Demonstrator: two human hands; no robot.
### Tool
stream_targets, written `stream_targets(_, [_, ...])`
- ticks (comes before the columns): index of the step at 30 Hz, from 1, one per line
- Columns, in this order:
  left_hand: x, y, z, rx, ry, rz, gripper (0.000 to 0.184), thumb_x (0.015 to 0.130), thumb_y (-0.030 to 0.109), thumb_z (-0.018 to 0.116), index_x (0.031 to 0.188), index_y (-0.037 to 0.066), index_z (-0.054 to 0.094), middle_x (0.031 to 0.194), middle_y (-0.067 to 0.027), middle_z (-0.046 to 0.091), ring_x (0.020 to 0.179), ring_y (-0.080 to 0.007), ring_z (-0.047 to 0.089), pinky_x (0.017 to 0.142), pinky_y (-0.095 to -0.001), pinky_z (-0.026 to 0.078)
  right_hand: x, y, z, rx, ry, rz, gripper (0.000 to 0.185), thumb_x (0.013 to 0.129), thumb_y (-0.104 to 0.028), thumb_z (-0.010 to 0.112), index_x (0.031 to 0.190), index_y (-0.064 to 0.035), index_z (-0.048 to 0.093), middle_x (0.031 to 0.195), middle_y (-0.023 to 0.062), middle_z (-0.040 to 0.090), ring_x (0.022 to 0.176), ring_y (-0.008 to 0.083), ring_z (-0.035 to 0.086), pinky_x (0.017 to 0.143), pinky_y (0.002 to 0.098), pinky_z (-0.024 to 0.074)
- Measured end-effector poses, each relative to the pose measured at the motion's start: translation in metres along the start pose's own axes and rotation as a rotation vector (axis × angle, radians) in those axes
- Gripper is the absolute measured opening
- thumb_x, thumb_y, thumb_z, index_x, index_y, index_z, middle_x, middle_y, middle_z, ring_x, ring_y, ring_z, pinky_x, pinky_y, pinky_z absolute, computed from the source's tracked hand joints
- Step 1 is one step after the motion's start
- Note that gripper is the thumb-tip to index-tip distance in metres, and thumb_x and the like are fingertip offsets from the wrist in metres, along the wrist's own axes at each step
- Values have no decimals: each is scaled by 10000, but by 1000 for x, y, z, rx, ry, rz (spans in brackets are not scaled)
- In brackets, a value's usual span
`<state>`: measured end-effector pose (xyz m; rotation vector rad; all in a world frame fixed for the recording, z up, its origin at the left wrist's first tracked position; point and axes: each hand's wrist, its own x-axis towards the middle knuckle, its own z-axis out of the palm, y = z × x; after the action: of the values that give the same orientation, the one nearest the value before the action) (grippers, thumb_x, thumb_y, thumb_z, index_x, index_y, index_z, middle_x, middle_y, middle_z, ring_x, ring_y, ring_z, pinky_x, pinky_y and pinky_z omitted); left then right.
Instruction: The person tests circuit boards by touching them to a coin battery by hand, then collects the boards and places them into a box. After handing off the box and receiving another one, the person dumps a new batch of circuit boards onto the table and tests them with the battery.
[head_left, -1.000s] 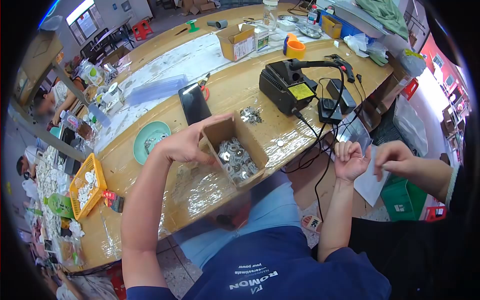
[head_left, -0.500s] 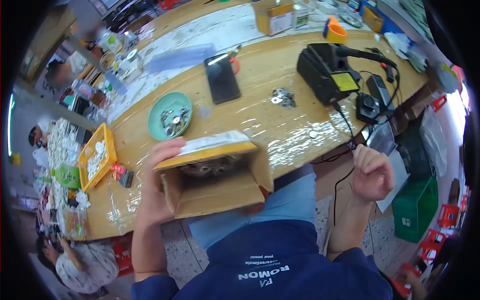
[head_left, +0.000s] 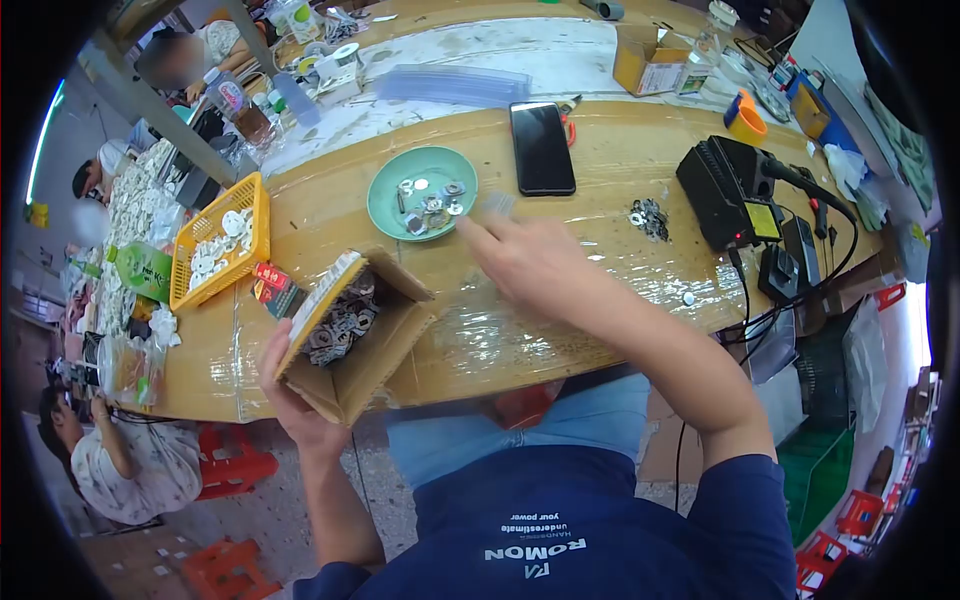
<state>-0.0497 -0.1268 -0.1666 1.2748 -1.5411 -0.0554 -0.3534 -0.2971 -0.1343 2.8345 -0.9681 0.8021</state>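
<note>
My left hand (head_left: 290, 385) grips the side of an open cardboard box (head_left: 385, 355), which is tilted with its mouth toward me. Inside the box lies a heap of small metal parts (head_left: 345, 320). My right hand (head_left: 525, 265) is stretched over the table beside a green bowl (head_left: 383, 212), fingertips close to its right rim. Motion smears those fingers, so I cannot make out their grip or anything in them. The bowl contains several small metal pieces (head_left: 432, 210), some round and shiny. Behind my right hand lies a black phone (head_left: 542, 150).
A yellow basket (head_left: 262, 235) of white parts stands left, with a small red box (head_left: 275, 288) before it. To the right are a pile of metal bits (head_left: 650, 220), a black soldering station (head_left: 725, 190) and its cable. Co-workers sit at the left.
The box has moved left and turned, so its metal parts now show. My right hand has come from the right, off the table edge, to beside the green bowl. The view has shifted.
</note>
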Motion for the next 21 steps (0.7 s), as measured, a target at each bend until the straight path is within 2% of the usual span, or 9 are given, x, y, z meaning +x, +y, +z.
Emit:
stream_targets(1, [1, 1, 3, 35, -6, 90, 1005, 713, 212, 987, 1516, 47, 405, 1516, -196, 460, 1422, -350, 481, 1221, -479, 372, 13, 4, 13, -81, -25, -66, 391, 894, -95, 676, 1279, -29, 651, 908, 119, 696, 763, 300, 734, 627, 424, 576])
stream_targets(4, [-4, 5, 2, 72, 1, 78, 1029, 693, 191, 1000, 1516, 64, 396, 1506, -207, 456, 1415, -369, 483, 1207, -489, 401, 33, 4, 36, -137, -145, -71, 310, 881, -89, 642, 1185, -32, 668, 916, 123, 711, 771, 314, 737, 636, 430, 579])
stream_targets(7, [-6, 7, 2, 72, 14, 92, 1000, 707, 179, 986, 1512, 51, 406, 1513, -211, 470, 1417, -367, 484, 1213, -487, 389, 34, 6, 42, -130, -138, -110, 202, 909, -100, 620, 1097, -37, 662, 906, 124, 713, 778, 324, 739, 645, 436, 581])
stream_targets(11, [-6, 7, 1, 90, 15, 125, 967, 726, 167, 970, 1509, 36, 419, 1517, -213, 485, 1415, -367, 486, 1219, -480, 371, 22, 8, 27, -134, -177, -75, 195, 897, -99, 636, 1079, -36, 661, 911, 124, 714, 786, 332, 738, 653, 445, 583])
stream_targets(13, [-5, 7, 2, 109, 12, 129, 964, 726, 151, 966, 1511, 37, 417, 1520, -211, 482, 1415, -365, 486, 1220, -479, 369, 15, 9, 18, -122, -221, 13, 220, 881, -98, 654, 1092, -38, 663, 931, 131, 714, 831, 339, 738, 675, 460, 586])
stream_targets(18, [6, 4, 14, 93, 16, 113, 952, 730, 94, 950, 1514, 41, 413, 1535, -204, 465, 1422, -356, 482, 1226, -472, 363, 5, 14, 5, -163, -246, 70, 227, 867, -92, 663, 1089, -44, 662, 964, 135, 715, 893, 353, 733, 723, 471, 590])
stream_targets(21, [20, 10, 15, 143, -32, 77, 951, 712, 111, 945, 1498, 35, 415, 1488, -224, 487, 1402, -403, 493, 1188, -498, 402, 4, 17, 4, -185, -254, 113, 222, 877, -90, 658, 1093, -40, 660, 970, 141, 716, 901, 363, 731, 742, 473, 590])
